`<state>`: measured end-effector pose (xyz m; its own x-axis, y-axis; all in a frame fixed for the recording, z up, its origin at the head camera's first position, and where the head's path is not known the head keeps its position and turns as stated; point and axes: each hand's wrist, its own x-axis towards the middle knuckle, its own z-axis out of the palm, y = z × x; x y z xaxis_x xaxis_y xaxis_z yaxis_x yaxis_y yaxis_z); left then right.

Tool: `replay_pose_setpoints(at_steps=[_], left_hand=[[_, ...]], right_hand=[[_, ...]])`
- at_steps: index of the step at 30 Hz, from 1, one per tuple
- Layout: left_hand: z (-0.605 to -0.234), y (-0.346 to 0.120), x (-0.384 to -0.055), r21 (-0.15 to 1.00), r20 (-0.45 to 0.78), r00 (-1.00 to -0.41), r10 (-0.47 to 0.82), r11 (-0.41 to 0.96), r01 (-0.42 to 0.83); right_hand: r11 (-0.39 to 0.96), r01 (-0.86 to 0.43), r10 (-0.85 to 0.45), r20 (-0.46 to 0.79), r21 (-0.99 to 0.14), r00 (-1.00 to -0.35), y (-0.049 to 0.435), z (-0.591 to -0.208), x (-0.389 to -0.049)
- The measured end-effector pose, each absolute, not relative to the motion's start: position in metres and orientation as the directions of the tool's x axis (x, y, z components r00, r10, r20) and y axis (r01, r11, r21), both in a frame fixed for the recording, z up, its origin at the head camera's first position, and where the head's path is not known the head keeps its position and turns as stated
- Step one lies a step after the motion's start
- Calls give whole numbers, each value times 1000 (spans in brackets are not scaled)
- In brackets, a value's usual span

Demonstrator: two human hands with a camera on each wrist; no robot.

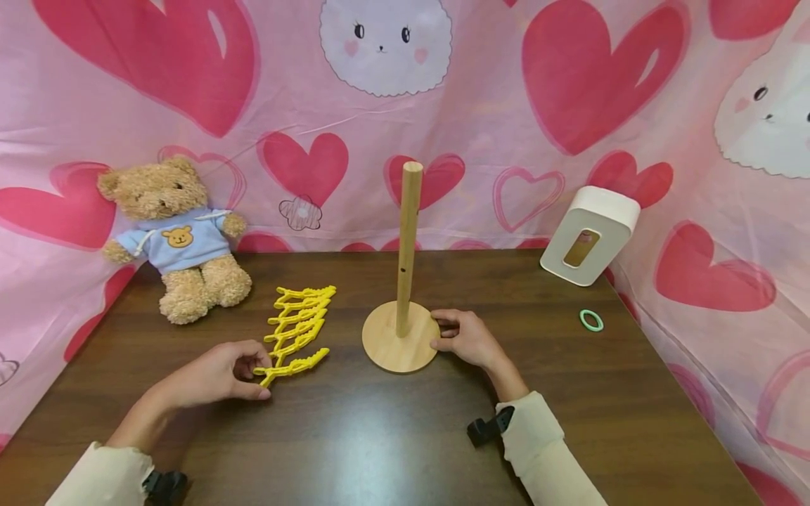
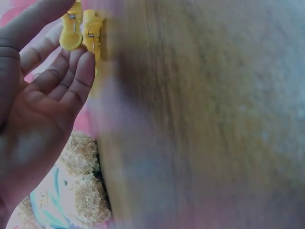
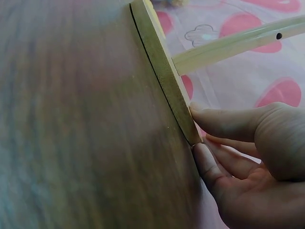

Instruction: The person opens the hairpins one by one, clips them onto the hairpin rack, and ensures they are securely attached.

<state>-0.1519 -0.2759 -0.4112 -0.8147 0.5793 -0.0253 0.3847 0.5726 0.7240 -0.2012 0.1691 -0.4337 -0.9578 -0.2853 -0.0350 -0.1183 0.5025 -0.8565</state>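
At the far left of the dark wood table (image 1: 354, 436), a tan teddy bear (image 1: 177, 239) in a light-blue hoodie sits before the pink heart-patterned backdrop (image 1: 471, 119). Nearer the front, the left hand (image 1: 218, 372) pinches the forked end of a yellow clip (image 1: 294, 367) between thumb and fingers; that clip is the closest to the person, its toothed end pointing right. Just behind it, several more yellow clips (image 1: 310, 303) lie in a row, forked ends to the left. Near the middle, to the right of the clips, a wooden post (image 1: 408, 246) stands upright on a round wooden base (image 1: 386, 341). The right hand (image 1: 470, 339) grips the right edge of that base, thumb on top and a fingertip at the rim. Further right, a white box (image 1: 605, 242) with an oblong opening stands toward the back, and a green ring (image 1: 593, 329) lies in front of it.
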Motion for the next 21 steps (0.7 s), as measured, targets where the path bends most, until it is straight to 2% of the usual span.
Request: replay_pose_setpoints(at_steps=[4, 12, 18, 21], left_hand=[[-409, -273, -153, 726, 10, -821, 571, 560, 398], [-403, -261, -155, 711, 116, -876, 467, 578, 402], [-399, -246, -158, 684, 273, -864, 422, 547, 483], [-396, -238, -159, 667, 301, -872, 386, 568, 482]], right_hand=[[506, -118, -290, -40, -854, -956, 169, -434, -201], [504, -106, -287, -50, -857, -957, 168, -432, -201], [505, -100, -284, -55, -857, -957, 168, -431, -201], [507, -95, -279, -59, -857, -959, 168, -431, -201]])
